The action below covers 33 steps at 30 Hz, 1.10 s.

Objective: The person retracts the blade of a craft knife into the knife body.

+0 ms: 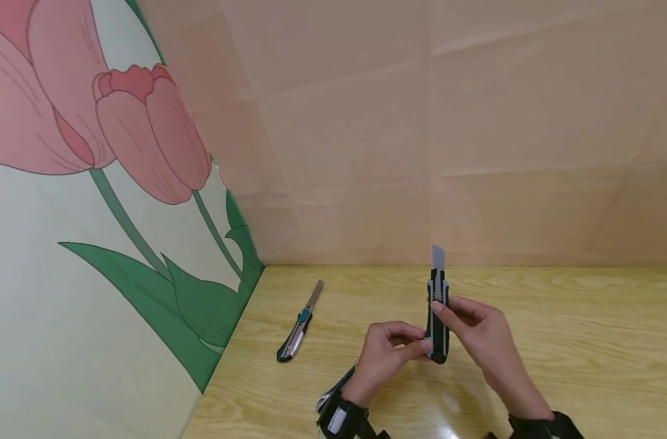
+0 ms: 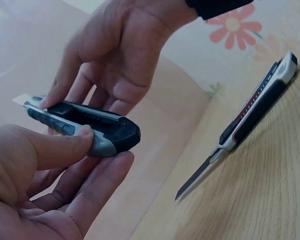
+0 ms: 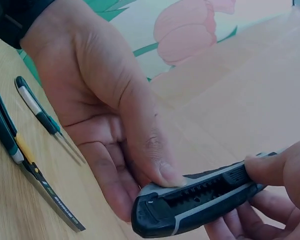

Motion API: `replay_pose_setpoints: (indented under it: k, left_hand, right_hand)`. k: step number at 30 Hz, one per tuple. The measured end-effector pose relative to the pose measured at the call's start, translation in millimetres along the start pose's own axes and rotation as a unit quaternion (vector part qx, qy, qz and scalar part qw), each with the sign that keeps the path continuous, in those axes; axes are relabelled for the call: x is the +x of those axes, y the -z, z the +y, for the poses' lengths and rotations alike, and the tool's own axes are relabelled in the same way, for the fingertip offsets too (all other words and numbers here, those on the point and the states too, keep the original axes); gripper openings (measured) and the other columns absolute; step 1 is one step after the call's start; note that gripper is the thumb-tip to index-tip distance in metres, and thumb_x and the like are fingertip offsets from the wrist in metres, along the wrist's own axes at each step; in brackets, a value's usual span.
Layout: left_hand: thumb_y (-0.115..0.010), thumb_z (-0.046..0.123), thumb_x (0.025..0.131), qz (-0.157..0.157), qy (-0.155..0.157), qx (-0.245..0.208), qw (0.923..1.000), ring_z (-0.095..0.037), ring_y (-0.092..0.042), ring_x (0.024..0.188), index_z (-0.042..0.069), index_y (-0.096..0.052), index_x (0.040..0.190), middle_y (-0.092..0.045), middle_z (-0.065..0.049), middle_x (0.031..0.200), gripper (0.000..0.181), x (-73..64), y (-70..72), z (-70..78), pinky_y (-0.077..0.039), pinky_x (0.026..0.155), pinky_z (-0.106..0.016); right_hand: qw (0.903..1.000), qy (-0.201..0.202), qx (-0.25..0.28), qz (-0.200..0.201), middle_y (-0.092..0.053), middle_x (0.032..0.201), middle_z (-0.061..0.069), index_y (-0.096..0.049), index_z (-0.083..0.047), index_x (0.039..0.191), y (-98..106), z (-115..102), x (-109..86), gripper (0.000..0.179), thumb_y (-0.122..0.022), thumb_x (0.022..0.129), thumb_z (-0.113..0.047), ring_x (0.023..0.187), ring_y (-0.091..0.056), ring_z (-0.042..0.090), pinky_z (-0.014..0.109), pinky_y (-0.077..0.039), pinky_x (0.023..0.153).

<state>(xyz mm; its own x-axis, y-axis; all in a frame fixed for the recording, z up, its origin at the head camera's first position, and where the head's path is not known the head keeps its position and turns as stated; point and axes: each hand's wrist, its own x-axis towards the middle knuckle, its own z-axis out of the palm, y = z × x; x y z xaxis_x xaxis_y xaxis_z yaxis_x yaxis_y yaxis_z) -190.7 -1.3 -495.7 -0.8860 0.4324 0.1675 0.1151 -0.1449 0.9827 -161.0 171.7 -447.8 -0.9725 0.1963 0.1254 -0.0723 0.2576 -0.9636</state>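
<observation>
Both hands hold a black and grey utility knife (image 1: 438, 323) upright above the table, its wide blade (image 1: 438, 257) out at the top. My left hand (image 1: 388, 353) pinches the butt end between thumb and fingers. Higher up, my right hand (image 1: 484, 338) grips the body, its thumb lying on the front of the handle. Seen from the right wrist, that thumb (image 3: 270, 170) presses at the ridged slider (image 3: 236, 176) in the long slot. The left wrist view shows the left thumb (image 2: 70, 146) along the grey side and only a short tip of blade.
A snap-off knife with a teal slider (image 1: 297, 329) lies to the left, blade out. Another knife (image 1: 339, 387) is partly covered by the left wrist; the right wrist view shows one with a yellow slider (image 3: 26, 150). A red-striped knife (image 2: 257, 105) lies on the wooden table (image 1: 586, 341), blade bare.
</observation>
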Motion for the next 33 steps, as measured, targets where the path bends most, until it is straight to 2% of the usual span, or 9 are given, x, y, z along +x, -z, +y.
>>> replay_pose_setpoints:
  k: [5,11,16,25,28,33]
  left_hand:
    - [-0.074,0.008,0.079,-0.006,0.005,-0.008,0.9999,-0.025,-0.069,0.073,-0.002,-0.071,0.096,-0.069,-0.021,0.095,0.021,0.1,-0.3,-0.9,-0.058,0.068,-0.04]
    - [-0.076,0.011,0.077,-0.001,0.019,0.0,0.9998,-0.022,-0.069,0.072,-0.001,-0.072,0.095,-0.07,-0.012,0.092,0.022,-0.6,-0.1,0.1,-0.058,0.069,-0.044]
    - [-0.075,0.01,0.078,-0.006,0.017,-0.002,0.9998,-0.022,-0.069,0.072,-0.001,-0.072,0.096,-0.07,-0.012,0.093,0.021,-1.4,0.9,1.7,-0.057,0.071,-0.047]
    - [-0.074,0.012,0.08,-0.019,0.014,-0.014,0.9996,-0.024,-0.069,0.075,0.001,-0.072,0.098,-0.07,-0.013,0.096,0.022,0.0,3.7,6.5,-0.058,0.071,-0.044]
    - [-0.074,0.012,0.08,-0.022,0.01,-0.011,0.9996,-0.023,-0.069,0.074,0.0,-0.072,0.098,-0.07,-0.014,0.096,0.022,-0.1,2.4,7.6,-0.058,0.07,-0.042]
    - [-0.073,0.009,0.08,-0.025,0.003,-0.015,0.9996,-0.023,-0.069,0.072,-0.003,-0.071,0.098,-0.069,-0.014,0.096,0.021,-0.6,-0.8,7.7,-0.058,0.069,-0.042]
  right_hand:
    - [0.9997,0.022,-0.012,0.006,-0.07,0.109,0.01,-0.068,-0.007,0.118,-1.5,1.8,-0.5,0.049,-0.06,0.089,-0.045,0.09,-0.067,0.012,0.016,-0.051,0.077]
    - [0.9996,0.026,-0.006,-0.006,-0.069,0.112,0.011,-0.066,-0.006,0.119,-2.2,0.2,-1.7,0.048,-0.059,0.09,-0.043,0.091,-0.066,0.014,0.017,-0.05,0.078]
    - [0.9996,0.025,0.006,-0.015,-0.068,0.115,0.013,-0.067,-0.005,0.118,-2.4,-2.6,-1.4,0.046,-0.06,0.09,-0.041,0.094,-0.065,0.013,0.016,-0.05,0.079]
    - [0.9994,-0.005,-0.018,0.03,-0.07,0.107,0.007,-0.068,-0.009,0.118,-5.9,-10.4,-2.7,0.053,-0.06,0.086,-0.05,0.088,-0.067,0.01,0.017,-0.051,0.074]
    - [0.9987,-0.016,-0.012,0.047,-0.071,0.105,0.005,-0.069,-0.01,0.117,-7.1,-10.2,-2.9,0.052,-0.061,0.085,-0.051,0.087,-0.066,0.01,0.016,-0.051,0.074]
    - [0.9977,0.017,0.012,0.065,-0.071,0.101,0.008,-0.071,-0.007,0.113,-9.5,-6.3,-2.3,0.045,-0.064,0.086,-0.042,0.081,-0.066,0.013,0.019,-0.053,0.068]
